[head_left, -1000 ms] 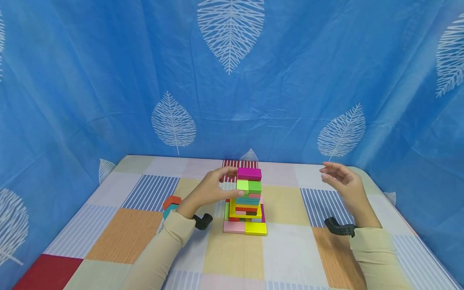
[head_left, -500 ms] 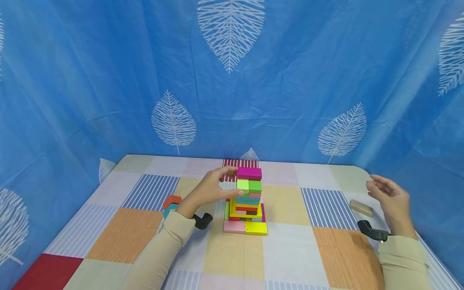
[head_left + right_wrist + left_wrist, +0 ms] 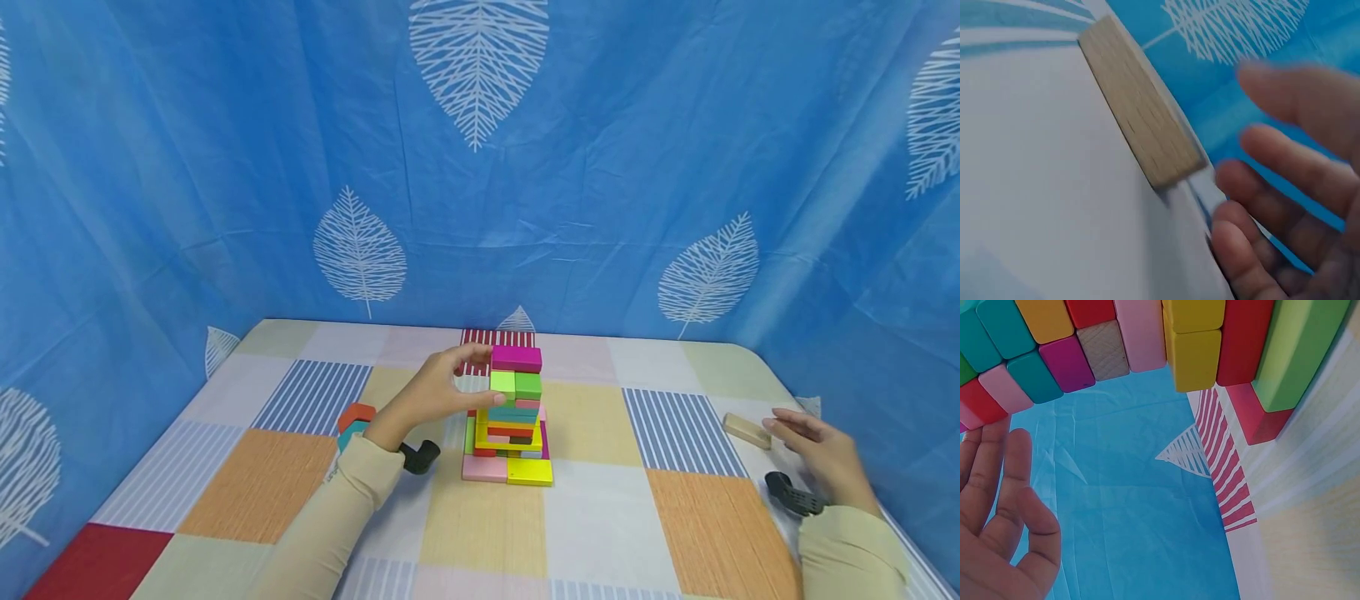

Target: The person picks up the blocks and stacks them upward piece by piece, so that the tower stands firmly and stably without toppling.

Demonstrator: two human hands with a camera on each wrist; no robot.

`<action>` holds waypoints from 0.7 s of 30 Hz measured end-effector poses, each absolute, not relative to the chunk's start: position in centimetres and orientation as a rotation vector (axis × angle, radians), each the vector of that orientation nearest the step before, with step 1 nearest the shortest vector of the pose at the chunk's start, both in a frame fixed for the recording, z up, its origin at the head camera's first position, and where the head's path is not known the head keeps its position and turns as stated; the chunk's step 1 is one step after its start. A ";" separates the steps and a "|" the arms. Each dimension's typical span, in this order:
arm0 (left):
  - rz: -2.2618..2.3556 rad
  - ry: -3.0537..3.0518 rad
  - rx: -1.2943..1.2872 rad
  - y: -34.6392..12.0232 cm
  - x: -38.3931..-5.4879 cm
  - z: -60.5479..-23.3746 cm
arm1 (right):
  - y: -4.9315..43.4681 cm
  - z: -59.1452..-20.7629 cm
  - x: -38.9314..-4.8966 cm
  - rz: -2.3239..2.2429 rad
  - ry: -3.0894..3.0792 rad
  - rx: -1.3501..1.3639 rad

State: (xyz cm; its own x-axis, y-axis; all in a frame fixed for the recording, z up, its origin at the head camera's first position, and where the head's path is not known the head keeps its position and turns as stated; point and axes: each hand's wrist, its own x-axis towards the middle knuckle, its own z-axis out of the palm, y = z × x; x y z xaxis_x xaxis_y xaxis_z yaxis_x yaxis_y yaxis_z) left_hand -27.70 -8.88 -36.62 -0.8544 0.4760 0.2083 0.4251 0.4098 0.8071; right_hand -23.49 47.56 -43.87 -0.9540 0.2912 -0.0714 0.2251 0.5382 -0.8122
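A tower of coloured wooden blocks stands at the middle of the table, a magenta block on top. My left hand is at its left side, fingers extended and thumb apart, fingertips right at the upper blocks. In the left wrist view those fingertips meet the end of a red block. On the right, a plain wooden block lies on the cloth. My right hand is just right of it, fingers loosely bent and nothing in them. The right wrist view shows the fingertips beside the near end of the wooden block.
Orange and teal blocks lie left of the tower, partly behind the left wrist. A patchwork cloth covers the table. A blue curtain with white leaves hangs behind it and at both sides.
My right hand has moved right and down towards the table, to beside the wooden block, which it hid at first. My left hand and the tower stay as they were.
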 end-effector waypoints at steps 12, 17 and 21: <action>1.455 2.600 0.820 -8.9 -27.7 -36.7 | 47.4 -43.7 -24.1 1.069 -2.957 -0.191; 1.454 2.601 0.817 -8.9 -27.7 -36.8 | 46.1 -43.3 -24.5 1.022 -2.943 -0.196; 1.455 2.601 0.821 -8.9 -27.7 -36.8 | 44.9 -42.6 -24.6 1.038 -2.939 -0.150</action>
